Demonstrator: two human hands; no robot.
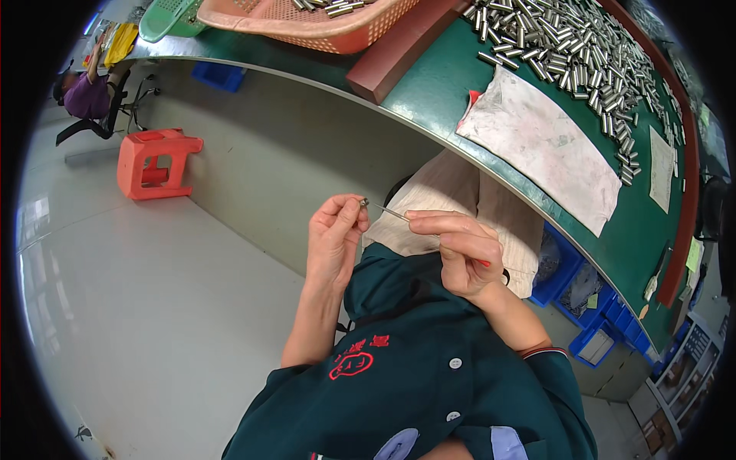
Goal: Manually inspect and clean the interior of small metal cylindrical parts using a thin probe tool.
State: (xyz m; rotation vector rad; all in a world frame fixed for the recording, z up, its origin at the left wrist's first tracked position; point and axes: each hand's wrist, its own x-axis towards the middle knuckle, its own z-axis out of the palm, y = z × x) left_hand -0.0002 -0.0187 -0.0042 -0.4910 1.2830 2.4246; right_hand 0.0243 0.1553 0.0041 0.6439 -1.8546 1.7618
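Note:
My left hand pinches a small metal cylinder between thumb and fingertips, in the air above my lap. A thin metal rod is held in the closed fingers of my right hand, its tip pointing at the cylinder. Whether the tip touches or enters the cylinder is too small to tell. A red end shows below the right fingers and looks like part of the same tool. Many similar shiny cylinders lie heaped on the green tabletop at the far right.
On the table are a stained white cloth, a reddish-brown bar, a pink basket with cylinders and a green basket. Blue bins stand under it. A red stool and a seated person are at left.

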